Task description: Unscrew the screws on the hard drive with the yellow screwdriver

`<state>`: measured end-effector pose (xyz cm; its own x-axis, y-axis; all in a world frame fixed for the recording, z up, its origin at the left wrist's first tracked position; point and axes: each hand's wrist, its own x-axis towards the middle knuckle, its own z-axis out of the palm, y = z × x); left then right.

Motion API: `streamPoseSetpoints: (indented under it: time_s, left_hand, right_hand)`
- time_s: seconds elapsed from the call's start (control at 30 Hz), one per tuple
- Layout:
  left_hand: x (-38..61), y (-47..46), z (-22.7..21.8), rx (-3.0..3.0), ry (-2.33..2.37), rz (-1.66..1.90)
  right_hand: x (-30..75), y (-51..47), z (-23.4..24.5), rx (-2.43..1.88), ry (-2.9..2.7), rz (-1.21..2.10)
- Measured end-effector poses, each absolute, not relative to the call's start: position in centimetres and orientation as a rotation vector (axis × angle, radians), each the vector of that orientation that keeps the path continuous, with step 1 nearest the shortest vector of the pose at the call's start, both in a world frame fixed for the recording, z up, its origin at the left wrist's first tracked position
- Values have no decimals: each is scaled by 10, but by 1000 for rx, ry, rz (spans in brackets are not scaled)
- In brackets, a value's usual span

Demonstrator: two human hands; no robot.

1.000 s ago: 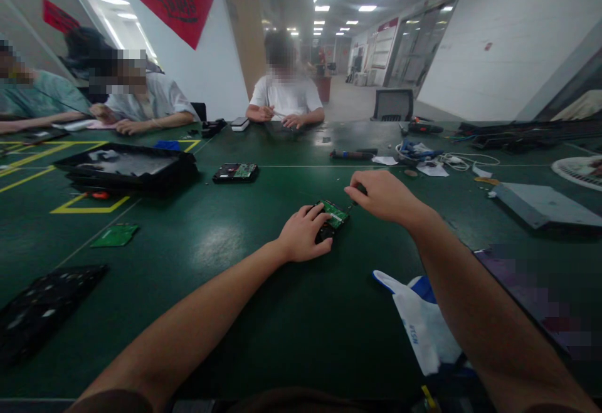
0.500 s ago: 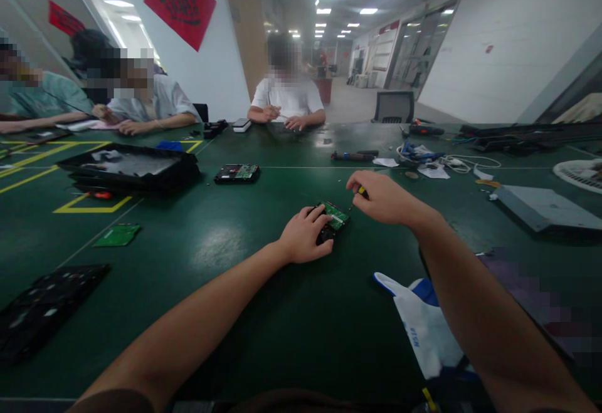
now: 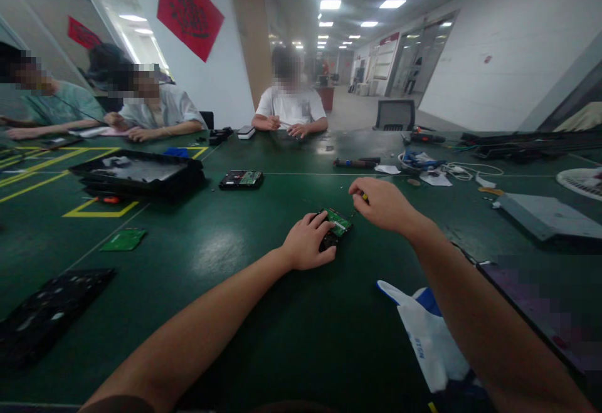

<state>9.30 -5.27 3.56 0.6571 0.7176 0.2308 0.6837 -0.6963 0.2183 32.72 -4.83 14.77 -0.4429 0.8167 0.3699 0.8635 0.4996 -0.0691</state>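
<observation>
A small black device with a green circuit board (image 3: 337, 222) on top lies on the green table (image 3: 244, 313). My left hand (image 3: 308, 242) rests on its near left side, fingers curled over it and holding it down. My right hand (image 3: 380, 203) hovers just right of the board, fingers pinched on a small screwdriver (image 3: 364, 198) with a yellow and black handle; its tip is hidden by my fingers.
A white and blue glove (image 3: 426, 331) lies under my right forearm. A second drive (image 3: 241, 179), a black tray (image 3: 136, 173), a loose green board (image 3: 123, 239), a dark keyboard-like panel (image 3: 44, 309), cables (image 3: 439, 165) and a grey plate (image 3: 548, 215) lie around. Three people sit across the table.
My right hand has lifted slightly and drawn back from the board, with the screwdriver's yellow handle now showing. The camera has tipped a little. My left hand stays on the device.
</observation>
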Motion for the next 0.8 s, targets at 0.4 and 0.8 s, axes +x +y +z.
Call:
streamPoseSetpoints:
  time_s: [0.4, 0.8]
  left_hand:
    - [93, -53, 36, 2746, 1177, 418]
    - [94, -52, 35, 2757, 1181, 437]
  right_hand:
    - [328, -54, 153, -1564, -2371, -198]
    - [323, -50, 145, -1460, -2349, -227]
